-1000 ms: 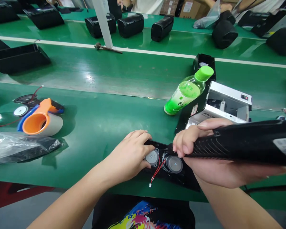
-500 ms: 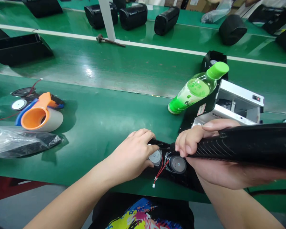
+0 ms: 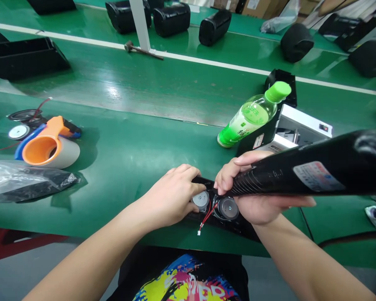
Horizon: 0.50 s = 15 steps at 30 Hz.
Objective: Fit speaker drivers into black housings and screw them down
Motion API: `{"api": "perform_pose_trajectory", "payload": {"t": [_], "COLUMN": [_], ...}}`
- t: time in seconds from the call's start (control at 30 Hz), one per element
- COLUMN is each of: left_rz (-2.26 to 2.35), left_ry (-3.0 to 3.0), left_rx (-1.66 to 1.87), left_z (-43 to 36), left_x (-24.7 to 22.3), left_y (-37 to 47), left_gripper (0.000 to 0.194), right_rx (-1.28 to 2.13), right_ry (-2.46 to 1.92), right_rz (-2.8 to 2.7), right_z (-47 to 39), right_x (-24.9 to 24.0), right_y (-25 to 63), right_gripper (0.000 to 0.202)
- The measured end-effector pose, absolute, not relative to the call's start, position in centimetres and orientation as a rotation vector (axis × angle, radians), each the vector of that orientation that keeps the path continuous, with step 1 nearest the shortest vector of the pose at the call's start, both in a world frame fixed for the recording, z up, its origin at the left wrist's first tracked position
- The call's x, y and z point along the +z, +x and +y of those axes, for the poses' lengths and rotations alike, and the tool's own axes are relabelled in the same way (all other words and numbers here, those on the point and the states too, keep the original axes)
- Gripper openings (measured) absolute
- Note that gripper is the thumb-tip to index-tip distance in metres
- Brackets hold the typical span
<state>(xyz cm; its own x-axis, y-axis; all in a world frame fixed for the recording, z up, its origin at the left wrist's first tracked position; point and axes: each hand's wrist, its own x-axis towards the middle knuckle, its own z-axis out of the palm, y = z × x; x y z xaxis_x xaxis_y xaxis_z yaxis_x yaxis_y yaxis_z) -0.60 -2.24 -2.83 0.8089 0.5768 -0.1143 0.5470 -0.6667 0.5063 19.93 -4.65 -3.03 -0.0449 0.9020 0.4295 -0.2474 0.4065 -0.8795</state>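
A black speaker panel point(image 3: 242, 228) lies at the near edge of the bench, carrying a small speaker driver point(image 3: 201, 201) and a larger one point(image 3: 228, 208). Red wires point(image 3: 208, 215) with a white plug trail off its front. My left hand point(image 3: 175, 194) is closed on the panel's left end, fingers around the small driver. An electric screwdriver point(image 3: 278, 173), long and black, is gripped in my right hand point(image 3: 253, 196). Its tip points down at the panel between the two drivers; my fingers hide the exact contact.
Beyond the panel stand a green-capped drink bottle point(image 3: 247, 119) and a white metal device point(image 3: 303, 125). To the left are an orange-cored tape dispenser point(image 3: 47, 146), loose speakers point(image 3: 20, 131) and a plastic bag point(image 3: 28, 182). Black speaker housings point(image 3: 172, 20) sit across the bench, near a hammer point(image 3: 142, 51).
The screwdriver's rear end has swung up and its body now leans more steeply, showing its label. My left hand stays on the panel. The whole view has shifted slightly.
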Motion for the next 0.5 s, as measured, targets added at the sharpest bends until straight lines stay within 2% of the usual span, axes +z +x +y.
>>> {"api": "perform_pose_trajectory", "payload": {"t": [0.4,0.5], "left_rz": [0.841,0.862], "left_ry": [2.471,2.472], "left_rx": [0.091,0.103], "left_z": [-2.4,-2.4], "left_x": [-2.8,-2.8], "left_y": [-0.7,-0.7], "left_gripper": [0.035,0.036], "right_rx": [1.045,1.042], "right_ry": [-0.626,-0.633], "right_rz": [-1.383,-1.367], "right_z": [-5.4,-5.6], "right_x": [-4.5,-4.5], "right_y": [20.4,19.8], "right_gripper": [0.075,0.071]}}
